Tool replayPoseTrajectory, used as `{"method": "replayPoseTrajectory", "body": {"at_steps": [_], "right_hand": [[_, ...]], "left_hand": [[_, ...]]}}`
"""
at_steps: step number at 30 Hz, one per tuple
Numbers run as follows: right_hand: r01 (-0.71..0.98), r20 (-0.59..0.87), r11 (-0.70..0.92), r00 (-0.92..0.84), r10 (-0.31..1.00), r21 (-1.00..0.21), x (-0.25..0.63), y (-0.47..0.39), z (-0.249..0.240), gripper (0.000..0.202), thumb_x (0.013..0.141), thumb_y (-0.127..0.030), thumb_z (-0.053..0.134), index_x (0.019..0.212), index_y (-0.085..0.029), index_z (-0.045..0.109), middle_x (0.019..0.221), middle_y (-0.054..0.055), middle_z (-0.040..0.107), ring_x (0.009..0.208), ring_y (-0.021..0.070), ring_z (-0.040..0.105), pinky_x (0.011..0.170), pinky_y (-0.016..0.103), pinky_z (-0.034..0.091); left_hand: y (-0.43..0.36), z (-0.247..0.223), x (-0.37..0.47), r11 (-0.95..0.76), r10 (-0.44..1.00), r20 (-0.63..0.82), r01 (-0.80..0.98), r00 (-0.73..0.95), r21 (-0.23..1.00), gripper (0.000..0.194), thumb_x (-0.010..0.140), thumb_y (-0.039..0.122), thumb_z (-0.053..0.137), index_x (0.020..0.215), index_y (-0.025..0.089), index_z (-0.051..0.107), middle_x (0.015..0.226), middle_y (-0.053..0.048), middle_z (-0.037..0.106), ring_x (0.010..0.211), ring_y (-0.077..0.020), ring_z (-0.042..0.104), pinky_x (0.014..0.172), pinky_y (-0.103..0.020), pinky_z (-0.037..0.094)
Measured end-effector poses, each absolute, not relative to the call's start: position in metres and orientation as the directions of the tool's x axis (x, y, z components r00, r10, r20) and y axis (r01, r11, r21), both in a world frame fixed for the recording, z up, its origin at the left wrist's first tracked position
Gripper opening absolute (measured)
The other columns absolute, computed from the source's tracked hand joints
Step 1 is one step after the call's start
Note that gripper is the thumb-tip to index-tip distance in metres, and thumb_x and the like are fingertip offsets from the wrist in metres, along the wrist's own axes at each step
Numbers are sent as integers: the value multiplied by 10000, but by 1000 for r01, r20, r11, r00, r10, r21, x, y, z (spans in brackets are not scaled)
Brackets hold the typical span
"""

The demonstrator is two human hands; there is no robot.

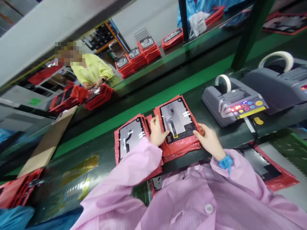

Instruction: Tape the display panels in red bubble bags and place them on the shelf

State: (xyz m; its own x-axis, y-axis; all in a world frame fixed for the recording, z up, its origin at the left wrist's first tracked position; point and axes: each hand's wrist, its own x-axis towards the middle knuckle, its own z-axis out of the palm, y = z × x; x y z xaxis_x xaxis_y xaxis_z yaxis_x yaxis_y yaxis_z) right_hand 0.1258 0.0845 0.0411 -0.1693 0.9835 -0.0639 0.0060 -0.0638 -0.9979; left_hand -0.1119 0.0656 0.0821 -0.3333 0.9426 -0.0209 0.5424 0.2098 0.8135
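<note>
The left hand [158, 132] lies on the near left edge of the black-framed panel [177, 119], fingers spread; the right hand [208, 139] pinches its right edge. The panel rests on red bubble wrap [178, 150], between another panel [130, 137] and 2 gray tape dispensers [232, 102].

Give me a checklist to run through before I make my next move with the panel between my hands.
1. Left hand at the panel's left edge: ok.
2. Right hand at its right edge: ok.
3. Red wrap beneath the panel squared up: not ok, its layers fan out unevenly.
4. White strips on the panel: ok, present; whether they are firmly stuck, cannot tell.
5. Display lit on the nearer tape dispenser: ok.
6. Panel's underside undamaged: cannot tell, hidden.
</note>
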Motion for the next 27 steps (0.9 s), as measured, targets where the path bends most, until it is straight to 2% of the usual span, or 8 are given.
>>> {"method": "replayPoseTrajectory", "body": {"at_steps": [3,5,9,13,15,17,21,27], "right_hand": [[14,66,66,390,919,-998,152,65,35,379,766,-449,718,1039,-236,564,769,-31,531,608,105,478,564,245,419],[-169,-46,93,675,736,-981,174,66,31,473,746,-545,717,1033,-252,483,829,-43,505,557,70,421,465,201,340],[-361,-226,-9,566,793,-933,206,86,30,540,664,-677,717,839,-219,489,771,-21,519,509,58,380,397,189,235],[-15,175,268,724,668,-963,203,72,64,344,806,-533,678,746,-236,514,755,-3,518,527,91,387,462,259,313],[148,395,376,516,760,-915,195,59,95,230,901,-449,604,785,-255,562,818,14,565,571,120,451,522,300,371],[191,486,480,-14,874,-857,181,63,128,181,939,-387,562,822,-253,598,852,29,603,669,154,537,610,324,429],[228,233,681,-825,514,-696,111,134,167,220,941,-341,542,786,-190,583,809,32,588,722,144,535,692,293,419],[350,-418,801,-898,138,-486,-19,237,149,154,894,-203,568,754,-140,584,757,4,587,696,111,491,675,248,362]], "left_hand": [[27,76,-105,18,1000,2,880,-21,475,487,867,248,643,1338,161,550,1467,-169,491,1436,-296,409,1217,-474,313],[-1,69,-98,-89,994,-30,944,104,317,475,951,316,547,1388,130,519,1485,-192,489,1417,-303,442,1194,-474,360],[-34,52,-86,-169,985,47,976,164,134,646,977,421,517,1495,58,380,1560,-235,386,1463,-332,369,1185,-481,377],[-35,45,-74,-129,983,144,985,113,112,654,1001,473,456,1498,57,370,1529,-228,437,1434,-330,415,1163,-478,400],[-31,48,-64,-88,978,201,989,64,116,652,1003,479,448,1486,45,383,1489,-229,480,1394,-326,460,1149,-464,412],[-23,52,-52,3,970,242,994,-30,111,647,1001,474,457,1461,21,414,1379,-233,564,1289,-326,538,1089,-457,455],[6,55,-32,287,906,290,951,-308,114,496,1005,423,458,1330,69,578,1156,-197,633,1027,-307,593,882,-441,518],[33,39,-32,339,845,368,920,-389,194,397,994,377,496,1288,150,636,1208,-164,616,1044,-290,544,875,-419,487]]}}
